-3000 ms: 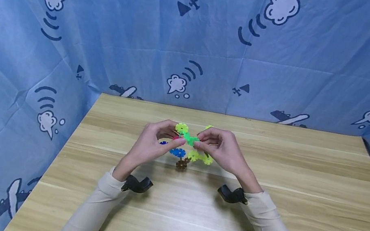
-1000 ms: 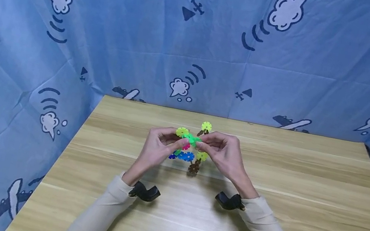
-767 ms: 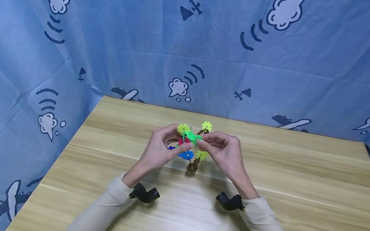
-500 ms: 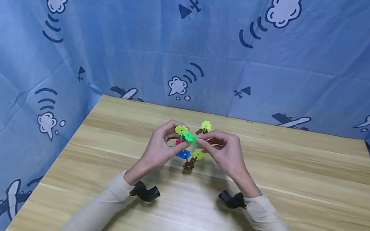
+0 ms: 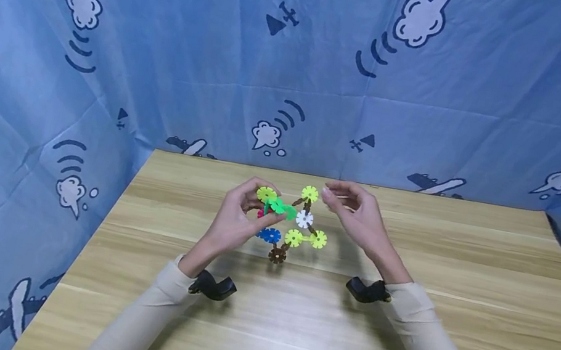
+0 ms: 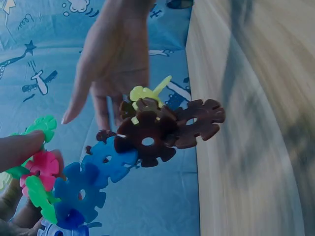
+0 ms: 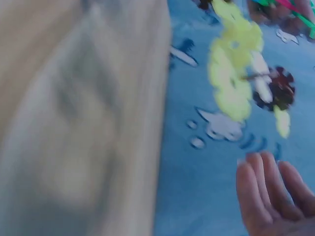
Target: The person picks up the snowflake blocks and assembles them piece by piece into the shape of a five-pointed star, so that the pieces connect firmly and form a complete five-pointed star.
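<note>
My left hand point(image 5: 237, 219) pinches a chain of notched plastic snowflake discs between thumb and fingers, at its green discs point(image 5: 277, 206). The linked discs include a pink one point(image 6: 40, 172), blue ones point(image 5: 271, 235), brown ones point(image 6: 147, 140), yellow-green ones point(image 5: 318, 240) and a white one point(image 5: 304, 219). In the left wrist view the chain hangs clear of the wooden tabletop. My right hand point(image 5: 357, 217) is off the chain, just right of the upper yellow disc point(image 5: 310, 193). Its fingers are loosely bent with nothing between them, as the right wrist view also shows.
A light wooden table point(image 5: 433, 302) spreads beneath both hands. Blue printed cloth point(image 5: 314, 49) hangs behind it and at both sides. Black wrist mounts point(image 5: 368, 290) sit on both sleeved forearms.
My right hand has let go of the green discs and moved up and right, away from the chain. My left hand keeps its hold and has shifted slightly left; the white disc now shows.
</note>
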Tool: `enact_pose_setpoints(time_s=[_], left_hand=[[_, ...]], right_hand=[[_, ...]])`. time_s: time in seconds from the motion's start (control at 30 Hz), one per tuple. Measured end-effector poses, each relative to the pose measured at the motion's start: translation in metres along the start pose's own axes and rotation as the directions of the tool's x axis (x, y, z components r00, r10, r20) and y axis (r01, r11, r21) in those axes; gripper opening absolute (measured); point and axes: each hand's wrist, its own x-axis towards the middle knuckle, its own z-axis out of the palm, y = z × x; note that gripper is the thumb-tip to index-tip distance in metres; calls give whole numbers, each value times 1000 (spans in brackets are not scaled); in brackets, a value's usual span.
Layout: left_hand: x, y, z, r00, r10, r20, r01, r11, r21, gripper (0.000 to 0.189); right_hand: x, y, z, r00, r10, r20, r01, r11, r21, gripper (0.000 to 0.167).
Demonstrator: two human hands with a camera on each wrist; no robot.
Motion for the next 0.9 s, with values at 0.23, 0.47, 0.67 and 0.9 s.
enact_pose_setpoints(time_s=[0.23, 0.47, 0.67, 0.9], left_hand=[[-1, 0, -3, 997, -8, 80, 6, 999, 37, 37], [-2, -1, -6, 994, -85, 67, 84, 996, 28, 38], [-4, 0, -9, 992, -128, 20, 129, 992, -1, 36], [-4, 1, -10, 987, -158, 20, 158, 987, -4, 37]], right_hand=[[0, 4, 13, 952, 112, 284, -143, 986, 89, 60], [-10, 1, 17, 952, 49, 303, -68, 996, 54, 40], [-22, 0, 15, 951, -47, 306, 41, 999, 28, 29], [-31, -3, 15, 953, -129, 275, 104, 989, 104, 27]])
